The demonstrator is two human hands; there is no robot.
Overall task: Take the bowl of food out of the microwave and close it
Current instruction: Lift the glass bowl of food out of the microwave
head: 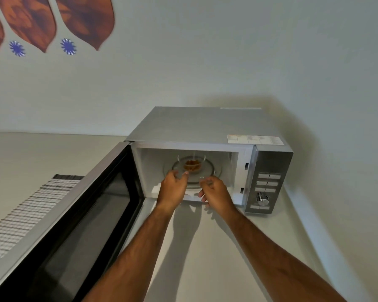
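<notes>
A silver microwave (pixel 205 127) stands on the counter against the wall, its door (pixel 79 214) swung wide open to the left. Inside, on the glass turntable, sits a clear glass bowl (pixel 191 165) holding orange-brown food. My left hand (pixel 172 188) reaches into the cavity, its fingers curled at the bowl's near left rim. My right hand (pixel 216 190) is at the cavity's front on the right, thumb and fingers pinched near the bowl's near right edge. Whether either hand truly grips the glass is unclear.
The control panel (pixel 267 184) with buttons and a knob is on the microwave's right side. A striped cloth (pixel 24 214) lies on the counter at the left behind the door. The wall runs close behind and to the right.
</notes>
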